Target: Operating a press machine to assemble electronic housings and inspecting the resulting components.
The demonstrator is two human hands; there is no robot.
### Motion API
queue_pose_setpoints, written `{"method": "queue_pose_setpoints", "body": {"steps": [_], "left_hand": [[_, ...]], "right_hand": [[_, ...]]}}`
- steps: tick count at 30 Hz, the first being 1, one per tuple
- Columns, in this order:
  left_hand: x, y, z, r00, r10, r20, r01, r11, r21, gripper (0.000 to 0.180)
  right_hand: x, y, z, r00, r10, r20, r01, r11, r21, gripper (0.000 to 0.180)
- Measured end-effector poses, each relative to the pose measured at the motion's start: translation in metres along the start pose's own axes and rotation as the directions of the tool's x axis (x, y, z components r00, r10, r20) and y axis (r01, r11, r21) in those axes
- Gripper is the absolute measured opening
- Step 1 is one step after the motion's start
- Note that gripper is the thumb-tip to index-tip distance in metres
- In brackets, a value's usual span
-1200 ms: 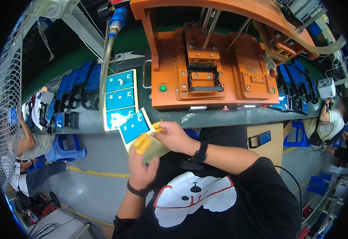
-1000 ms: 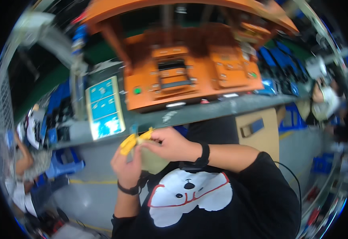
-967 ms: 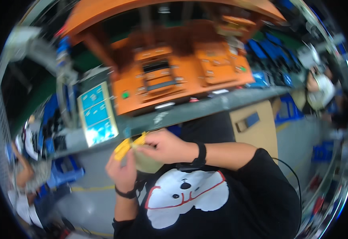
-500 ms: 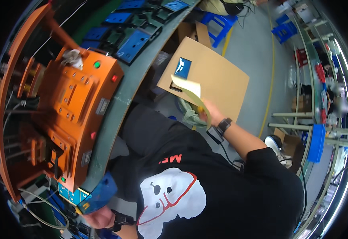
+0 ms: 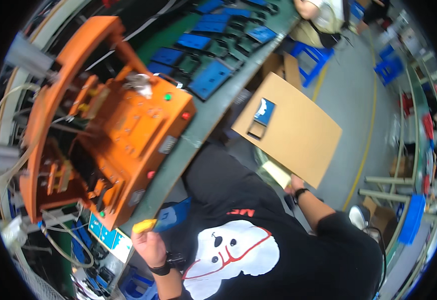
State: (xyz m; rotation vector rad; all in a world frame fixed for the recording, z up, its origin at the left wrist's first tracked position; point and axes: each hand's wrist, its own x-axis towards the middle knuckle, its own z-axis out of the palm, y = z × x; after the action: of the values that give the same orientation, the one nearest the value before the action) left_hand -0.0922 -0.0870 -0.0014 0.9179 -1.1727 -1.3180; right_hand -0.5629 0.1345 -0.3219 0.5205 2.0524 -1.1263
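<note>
My left hand (image 5: 150,249) is at the front edge of the green bench, with yellow covering on its fingertips. It grips a flat blue panel (image 5: 174,215) by one end, beside my leg. My right hand (image 5: 295,186) is low by the near edge of a large cardboard box (image 5: 298,135), closed on a pale yellow sheet (image 5: 277,174). On the box top lies a small dark blue panel (image 5: 264,111) with a black frame (image 5: 255,131) at its end. To the left stands an orange press machine (image 5: 128,130), a dark part (image 5: 86,162) in its near bay.
Several blue panels (image 5: 211,77) with black frames lie along the far bench (image 5: 193,137). A blue stool (image 5: 311,62) stands beyond the box, near a seated person (image 5: 323,22). Cables and hoses hang round the press. A blue bin (image 5: 138,285) sits below my left arm.
My view has shifted, so the press and box appear farther right. My right hand has lowered the sheet from over the box to beside its near edge. The left hand's panel is nearer my leg.
</note>
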Motion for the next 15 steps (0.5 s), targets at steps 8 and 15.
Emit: {"method": "queue_pose_setpoints", "body": {"steps": [8,15], "left_hand": [[-0.010,0.027,-0.026,0.979,0.028,-0.204,0.073,0.881,0.468,0.022],[0.000,0.071,-0.030,0.990,-0.083,-0.118,0.138,0.778,0.613,0.019]], "right_hand": [[-0.250,-0.193,0.142,0.210,-0.774,0.597,0.916,0.370,0.157,0.027],[-0.516,-0.222,0.265,-0.842,-0.422,0.335,0.536,-0.583,0.611,0.035]]}}
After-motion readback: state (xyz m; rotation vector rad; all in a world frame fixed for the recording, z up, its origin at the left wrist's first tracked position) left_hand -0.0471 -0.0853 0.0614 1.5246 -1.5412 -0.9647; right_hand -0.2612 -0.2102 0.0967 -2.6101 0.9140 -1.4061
